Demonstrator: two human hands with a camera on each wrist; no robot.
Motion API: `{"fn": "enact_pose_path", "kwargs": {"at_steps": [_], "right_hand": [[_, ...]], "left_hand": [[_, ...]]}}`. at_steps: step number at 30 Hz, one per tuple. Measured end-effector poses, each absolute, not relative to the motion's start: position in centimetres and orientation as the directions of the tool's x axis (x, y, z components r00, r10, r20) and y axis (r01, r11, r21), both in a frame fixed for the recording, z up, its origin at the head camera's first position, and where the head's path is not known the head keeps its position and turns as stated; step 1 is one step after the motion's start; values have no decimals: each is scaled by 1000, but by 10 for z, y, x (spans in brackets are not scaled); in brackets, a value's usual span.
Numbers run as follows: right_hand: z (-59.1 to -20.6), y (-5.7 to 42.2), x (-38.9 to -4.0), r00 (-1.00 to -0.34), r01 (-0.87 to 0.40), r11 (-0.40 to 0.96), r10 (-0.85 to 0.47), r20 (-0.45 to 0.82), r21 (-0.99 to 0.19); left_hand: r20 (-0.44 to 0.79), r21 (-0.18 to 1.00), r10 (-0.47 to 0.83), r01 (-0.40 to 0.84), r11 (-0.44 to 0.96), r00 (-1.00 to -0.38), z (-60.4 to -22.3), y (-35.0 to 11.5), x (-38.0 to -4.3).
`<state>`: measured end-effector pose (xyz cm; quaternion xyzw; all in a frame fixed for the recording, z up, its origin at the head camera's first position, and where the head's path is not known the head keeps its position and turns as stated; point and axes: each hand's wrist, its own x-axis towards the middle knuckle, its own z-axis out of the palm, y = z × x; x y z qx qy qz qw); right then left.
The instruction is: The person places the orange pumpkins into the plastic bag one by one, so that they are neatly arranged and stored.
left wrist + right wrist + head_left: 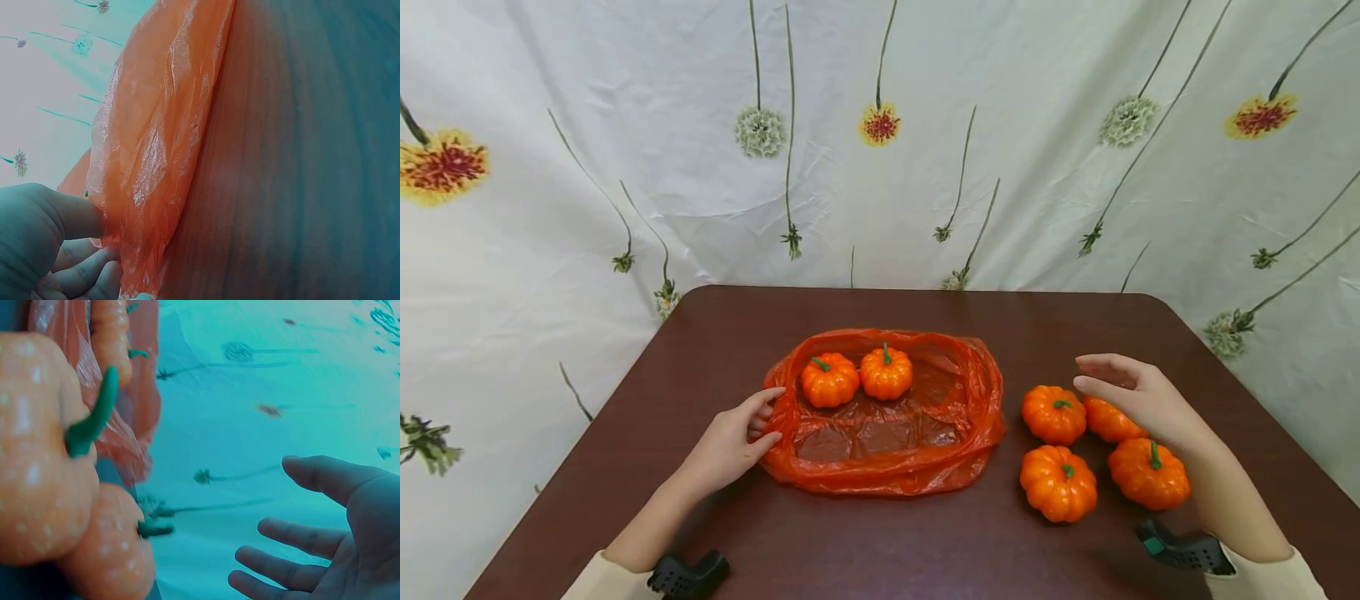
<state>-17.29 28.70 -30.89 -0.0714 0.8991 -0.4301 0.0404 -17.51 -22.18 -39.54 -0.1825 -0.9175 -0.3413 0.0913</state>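
Observation:
An orange-red plastic bag [895, 479] lies spread on the table with its mouth facing up and its rim rolled out. Two small orange pumpkins [830, 382] with green stems sit inside it, towards the back left. At the bag's left rim, my left hand [727, 443] pinches the thin plastic; the left wrist view shows its thumb [78, 215] against the film and fingers curled below. My right hand [1138, 396] hovers over several more pumpkins [1054, 414] right of the bag. Its fingers are spread and hold nothing, and it partly hides one pumpkin [1108, 419].
The dark brown table [880, 550] reaches back to a white curtain [850, 192] printed with flowers. A black wrist device [688, 575] sits on the left wrist, and another one [1183, 550] on the right. Pumpkins in the right group sit close together.

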Motion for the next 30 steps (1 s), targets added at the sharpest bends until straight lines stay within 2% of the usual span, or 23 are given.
{"fn": "enact_pose_path", "kwargs": {"at_steps": [11, 20, 30], "right_hand": [[-333, 334, -175, -998, -54, 627, -67, 15, -777], [-348, 349, -179, -995, -55, 568, -102, -4, -821], [-368, 361, -183, -987, -58, 572, -157, -39, -818]], "left_hand": [[297, 592, 289, 413, 692, -910, -393, -222, -177], [276, 602, 273, 387, 698, -921, -394, -221, -174], [275, 607, 273, 386, 695, -922, -395, -223, -176]]}}
